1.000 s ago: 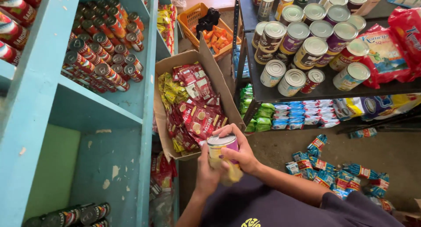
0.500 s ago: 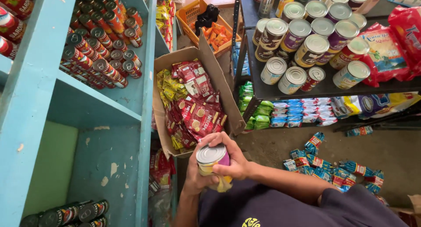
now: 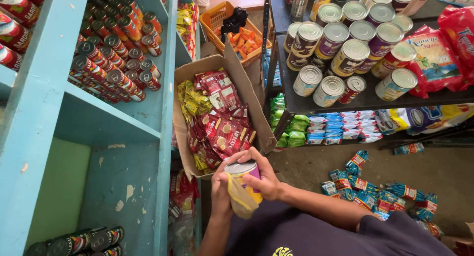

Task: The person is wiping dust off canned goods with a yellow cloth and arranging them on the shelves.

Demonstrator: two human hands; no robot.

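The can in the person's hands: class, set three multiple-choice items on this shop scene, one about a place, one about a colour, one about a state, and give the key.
1. Where is the cardboard box of sachets?
A. On the dark rack
B. Between the blue shelf and the dark rack
C. Inside the orange crate

2. What colour is the cloth at the can?
A. Yellow
B. Blue
C. White

3. How is the can held?
A. Lying on the floor
B. Standing on a shelf
C. In both hands, top up

Key: 1 B, the box sits in the gap between them. 2 A, the cloth is yellow. 3 C, the left hand and right hand have a grip on it, its silver top facing the camera.
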